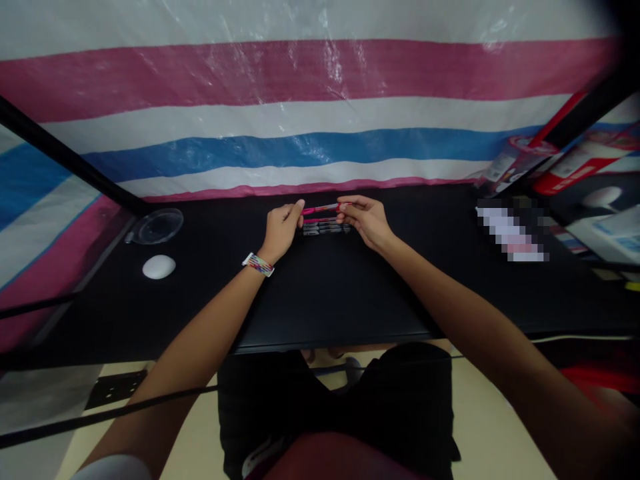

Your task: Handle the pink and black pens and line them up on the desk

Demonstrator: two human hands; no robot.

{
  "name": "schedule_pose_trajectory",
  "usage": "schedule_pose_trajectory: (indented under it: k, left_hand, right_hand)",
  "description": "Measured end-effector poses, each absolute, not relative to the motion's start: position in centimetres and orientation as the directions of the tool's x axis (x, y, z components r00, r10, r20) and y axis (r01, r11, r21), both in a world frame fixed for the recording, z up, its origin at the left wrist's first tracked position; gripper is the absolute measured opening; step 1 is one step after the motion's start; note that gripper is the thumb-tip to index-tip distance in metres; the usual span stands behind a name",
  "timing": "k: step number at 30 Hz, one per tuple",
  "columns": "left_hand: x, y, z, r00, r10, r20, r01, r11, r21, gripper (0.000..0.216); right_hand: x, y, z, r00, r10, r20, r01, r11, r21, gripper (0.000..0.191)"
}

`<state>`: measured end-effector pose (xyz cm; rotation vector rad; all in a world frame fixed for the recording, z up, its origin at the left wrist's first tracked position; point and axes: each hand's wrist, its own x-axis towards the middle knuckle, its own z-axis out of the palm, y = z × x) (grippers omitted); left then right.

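Between my two hands a slim pink-and-clear pen (323, 209) lies level, just above the black tabletop. My left hand (283, 230) pinches its left end between thumb and finger, and a colourful band circles that wrist. At the pen's right end, the thumb and fingers of my right hand (367, 219) are closed on it. Right below, several similar pens (323, 228) lie side by side in a row on the table, one with a pink part and the others dark and clear. My fingers partly cover the ends of the row.
On the left of the black table (320, 300) are a clear round lid (159, 227) and a white egg-shaped object (159, 267). To the right lie a blurred-out pale item (510, 230) and a clear tub (517, 163). Striped plastic sheeting (300, 73) hangs behind, beside black poles.
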<state>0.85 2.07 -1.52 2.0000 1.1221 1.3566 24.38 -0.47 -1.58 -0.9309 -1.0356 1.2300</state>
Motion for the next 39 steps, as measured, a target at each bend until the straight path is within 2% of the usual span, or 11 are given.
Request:
schedule_pose_trajectory:
  k: [2, 5, 8, 10, 13, 16, 18, 24, 29, 34, 39]
  left_hand:
    - [0.8, 2.3, -1.6, 0.157, 0.842, 0.517, 0.33, -0.538, 0.776, 0.062]
    - [0.8, 2.5, -1.5, 0.147, 0.818, 0.557, 0.277, -0.574, 0.771, 0.03]
    - [0.7, 2.8, -1.5, 0.158, 0.82, 0.55, 0.284, -0.571, 0.77, 0.023]
    - [0.7, 2.9, -1.6, 0.161, 0.838, 0.522, 0.294, -0.546, 0.785, 0.03]
    - [0.6, 3.1, -1.8, 0.152, 0.836, 0.527, 0.256, -0.549, 0.796, 0.02]
    - [0.7, 3.0, -1.8, 0.16, 0.825, 0.543, 0.257, -0.566, 0.784, 0.02]
    - [0.7, 2.9, -1.8, 0.156, 0.836, 0.526, 0.268, -0.548, 0.792, 0.029]
    - [0.7, 3.0, -1.9, 0.14, 0.834, 0.534, 0.241, -0.552, 0.798, 0.023]
    - [0.5, 3.6, -2.5, 0.069, 0.834, 0.547, 0.247, -0.546, 0.801, 0.03]
    - [0.5, 4.0, -2.9, 0.109, 0.853, 0.51, 0.255, -0.52, 0.815, 0.018]
    - [0.5, 3.7, -2.5, 0.115, 0.834, 0.539, 0.246, -0.55, 0.798, 0.019]
  right_hand:
    - [24.2, -0.5, -1.6, 0.035, 0.992, 0.121, -0.257, 0.126, -0.958, 0.026]
    - [24.3, -0.3, -1.8, 0.063, 0.991, 0.122, -0.246, 0.134, -0.96, 0.027]
    - [24.6, 0.0, -2.0, 0.089, 0.991, 0.102, -0.255, 0.122, -0.959, 0.025]
    - [24.8, 0.1, -2.2, 0.087, 0.991, 0.098, -0.279, 0.119, -0.953, 0.023]
    - [24.8, 0.2, -2.4, 0.081, 0.991, 0.102, -0.308, 0.123, -0.943, 0.023]
    - [24.8, 0.2, -2.6, 0.089, 0.991, 0.095, -0.291, 0.117, -0.95, 0.026]
    - [24.8, 0.2, -2.7, 0.087, 0.992, 0.095, -0.277, 0.116, -0.954, 0.027]
    - [24.8, 0.3, -3.0, 0.096, 0.991, 0.094, -0.306, 0.119, -0.945, 0.026]
    - [24.9, 0.5, -3.0, 0.106, 0.991, 0.085, -0.268, 0.111, -0.957, 0.026]
    - [24.8, 0.5, -2.9, 0.12, 0.99, 0.075, -0.308, 0.109, -0.945, 0.024]
    - [24.8, 0.4, -2.8, 0.119, 0.991, 0.068, -0.321, 0.103, -0.941, 0.021]
